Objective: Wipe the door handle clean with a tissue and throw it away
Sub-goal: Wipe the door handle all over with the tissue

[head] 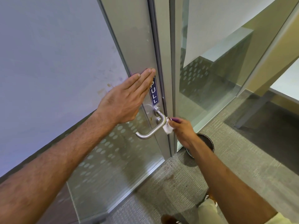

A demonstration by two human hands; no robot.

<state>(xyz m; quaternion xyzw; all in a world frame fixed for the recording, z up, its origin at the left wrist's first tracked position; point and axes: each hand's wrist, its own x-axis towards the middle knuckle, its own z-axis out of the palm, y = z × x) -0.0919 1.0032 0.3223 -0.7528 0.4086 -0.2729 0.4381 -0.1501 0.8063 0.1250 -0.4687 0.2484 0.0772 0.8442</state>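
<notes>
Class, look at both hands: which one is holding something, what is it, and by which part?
The right hand pinches a crumpled white tissue by its rear edge, pressing it against the door handle. The left hand lies flat on the door, holding nothing.

Grey carpet floor (234, 159), glass partition wall (202, 78) with a frosted dot pattern, a pale wall (48, 46) on the left, pretty evenly lit.
</notes>
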